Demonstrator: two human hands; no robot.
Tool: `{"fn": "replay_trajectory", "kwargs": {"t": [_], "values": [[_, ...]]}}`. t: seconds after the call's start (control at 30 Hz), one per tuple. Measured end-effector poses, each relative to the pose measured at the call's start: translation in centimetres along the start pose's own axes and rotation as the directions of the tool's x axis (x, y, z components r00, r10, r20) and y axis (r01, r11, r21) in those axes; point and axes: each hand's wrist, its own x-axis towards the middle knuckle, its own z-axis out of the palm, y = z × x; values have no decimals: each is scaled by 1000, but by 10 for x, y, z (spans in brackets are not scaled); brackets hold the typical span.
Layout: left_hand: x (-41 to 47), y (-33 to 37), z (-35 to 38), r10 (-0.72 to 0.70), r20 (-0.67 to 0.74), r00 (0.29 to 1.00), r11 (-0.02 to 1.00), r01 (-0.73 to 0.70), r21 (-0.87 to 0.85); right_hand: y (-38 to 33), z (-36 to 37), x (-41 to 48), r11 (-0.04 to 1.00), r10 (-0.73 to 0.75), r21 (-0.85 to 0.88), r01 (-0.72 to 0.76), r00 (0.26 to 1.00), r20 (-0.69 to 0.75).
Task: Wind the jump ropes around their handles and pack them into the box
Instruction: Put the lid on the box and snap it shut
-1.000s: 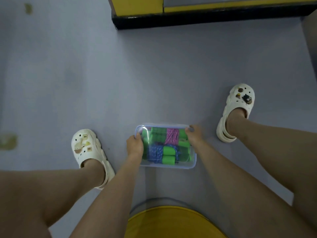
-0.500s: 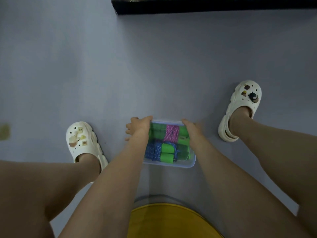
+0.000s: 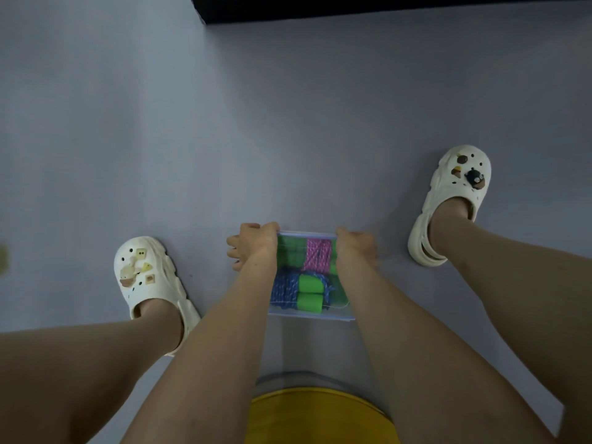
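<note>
Box [image 3: 307, 314] sides behind forearms [image 3: 224, 331], left hand [image 3: 253, 245] fingers grip its corner, right hand [image 3: 355, 248] fingers blurred, unclear

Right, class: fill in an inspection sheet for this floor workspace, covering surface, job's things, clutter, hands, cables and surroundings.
Surface: smooth grey floor.
Job's things: clear box between the feet, holding pink rope and blue rope wound by green handles.
Clutter: nothing seen.
Hands: left hand and right hand grip the box's far corners.
Cables: nothing seen.
Surroundings: white clogs, black ledge at top, yellow round object below.
</note>
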Motion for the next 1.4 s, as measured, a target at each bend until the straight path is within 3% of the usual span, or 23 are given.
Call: {"fn": "replay_trajectory", "kwargs": {"t": [0.2, 0.37, 0.47, 0.57, 0.63, 0.73, 0.83, 1.0, 1.13, 1.27, 1.33, 1.4], "values": [[-1, 4, 4, -15, -79, 997, 999, 18, 34, -1, 4, 2, 995, -3, -100, -3, 998, -63], [0, 2, 5, 9, -53, 999, 1000, -8, 23, 1, 1, 4, 990, -45, -140, 35, 997, -69], [1, -4, -4, 80, 55, 995, 997, -80, -16, 3, -4, 4, 995, -79, -52, 80, 997, 13], [10, -16, -21, 128, 288, 949, 979, -75, -188, 6, -8, 12, 990, -142, 49, 135, 971, 190], [17, -26, -35, 247, 310, 918, 960, -188, -208, 12, -13, 6, 963, -267, 12, 268, 951, 155], [23, -35, -45, 461, 284, 841, 883, -465, -58, 24, -18, -3, 843, -492, -141, 519, 850, 188], [20, -38, -37, 541, 306, 783, 813, -580, 46, 19, -22, -3, 820, -509, -137, 555, 818, 268], [20, -38, -28, 567, 269, 779, 769, -617, 166, 15, -20, 7, 832, -479, -160, 531, 834, 272], [26, -32, -31, 527, 352, 774, 800, -592, 104, 11, -20, 8, 836, -473, -147, 528, 830, 294], [36, -13, -38, 541, 427, 724, 730, -657, 189, 2, -26, 3, 724, -567, -227, 652, 749, 342], [44, -13, -43, 531, 436, 727, 724, -656, 213, -2, -31, -2, 699, -628, -164, 696, 708, 324], [49, -23, -49, 549, 337, 765, 761, -624, 176, -7, -34, -8, 767, -610, -71, 638, 759, 228]]}}
